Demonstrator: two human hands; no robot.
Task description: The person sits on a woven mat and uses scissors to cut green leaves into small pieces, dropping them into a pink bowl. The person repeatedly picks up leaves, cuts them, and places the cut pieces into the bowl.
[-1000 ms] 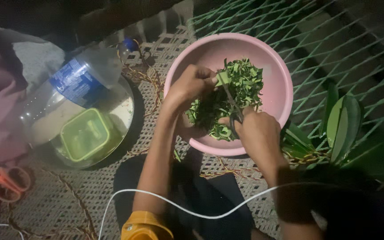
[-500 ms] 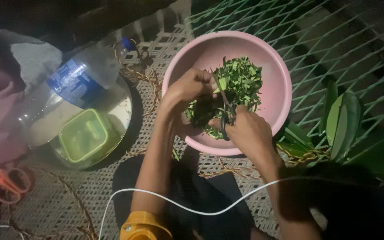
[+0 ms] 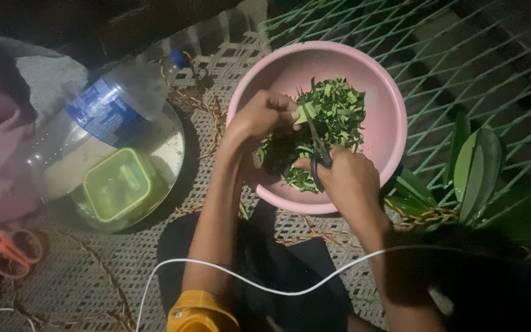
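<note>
L fingers (image 3: 287, 114) pinched narrow on a strip of green leaf (image 3: 306, 112), held just above the heap of cut leaf pieces (image 3: 333, 117) inside the pink bowl (image 3: 388, 132). R hand (image 3: 348, 178) closed thru the handles of dark scissors (image 3: 316, 144), blades pointing up toward the leaf strip w/ tips right at it; can't tell how far blades are parted, too dim. Step in hand looks like snipping the leaf into bits that drop in the bowl. Next move prob. calls for feeding the strip a bit further btwn the blades while keeping the fingertips back from the edge. L hand (image 3: 262, 117) comes in over the bowl's near-left rim, wrist bent, forearm running down-frame; R forearm angles in from lower right, knuckles up, over the near rim. Outward: whole leaves (image 3: 474, 163) lie right of the bowl on green netting (image 3: 462, 55); left, a clear plastic bottle (image 3: 102, 114) and a green lidded box (image 3: 118, 187); orange-handled scissors (image 3: 7, 249) far left; white cable (image 3: 265, 289) across the lap.
</note>
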